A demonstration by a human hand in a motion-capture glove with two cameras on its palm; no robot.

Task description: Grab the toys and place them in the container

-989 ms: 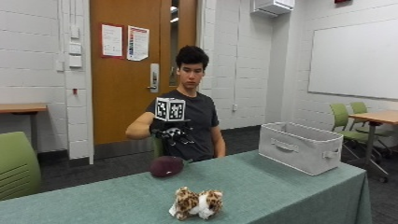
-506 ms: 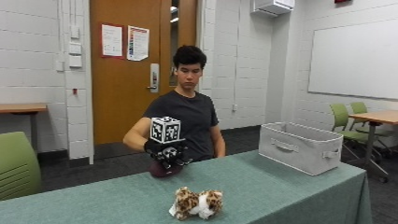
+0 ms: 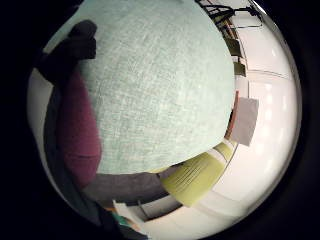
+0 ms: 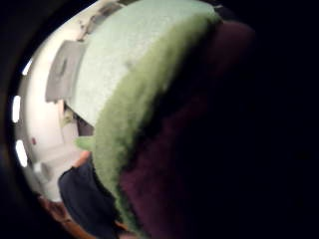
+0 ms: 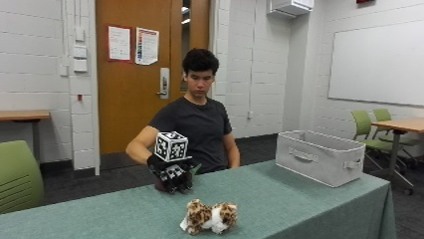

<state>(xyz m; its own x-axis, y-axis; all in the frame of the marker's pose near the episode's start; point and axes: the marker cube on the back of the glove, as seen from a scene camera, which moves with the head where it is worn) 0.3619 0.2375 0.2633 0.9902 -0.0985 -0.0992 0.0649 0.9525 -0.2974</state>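
One long table (image 5: 298,199) under a green cloth carries a grey fabric container (image 5: 320,157) at its far right end, well apart from the toys. Near the person's edge the gloved right hand (image 5: 172,175) covers a maroon plush toy (image 3: 77,132), fingers curled down over it, while a spotted leopard toy (image 5: 210,216) lies near the front edge.

Classroom, whiteboard (image 5: 376,62), block walls, green chairs (image 5: 18,177), wooden door (image 5: 140,74)
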